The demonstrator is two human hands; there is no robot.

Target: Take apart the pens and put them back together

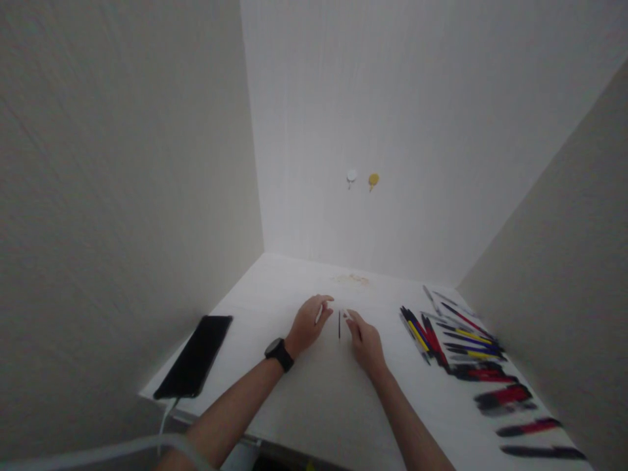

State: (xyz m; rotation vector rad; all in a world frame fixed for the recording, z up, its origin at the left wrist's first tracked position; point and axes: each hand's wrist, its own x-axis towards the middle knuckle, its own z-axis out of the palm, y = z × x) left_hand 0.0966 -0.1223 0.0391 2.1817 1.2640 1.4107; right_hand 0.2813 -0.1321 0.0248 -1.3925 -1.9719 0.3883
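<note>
A thin dark stick like a pen refill (339,325) lies on the white table between my hands, pointing away from me. Just left of it is my left hand (307,322), with a watch on the wrist, its fingers curled around a slim whitish tube like a pen barrel (319,313). On the other side, my right hand (366,343) pinches a small white piece (347,314) between thumb and fingers, close to the refill's far end. What kind of piece it is does not show clearly.
Many pens and markers (471,340) in black, red, yellow and blue lie in groups along the right. A black tablet or phone (196,356) with a white cable (169,412) sits at the left edge. Walls enclose the table (304,405); two hooks (373,178) hang on the back one.
</note>
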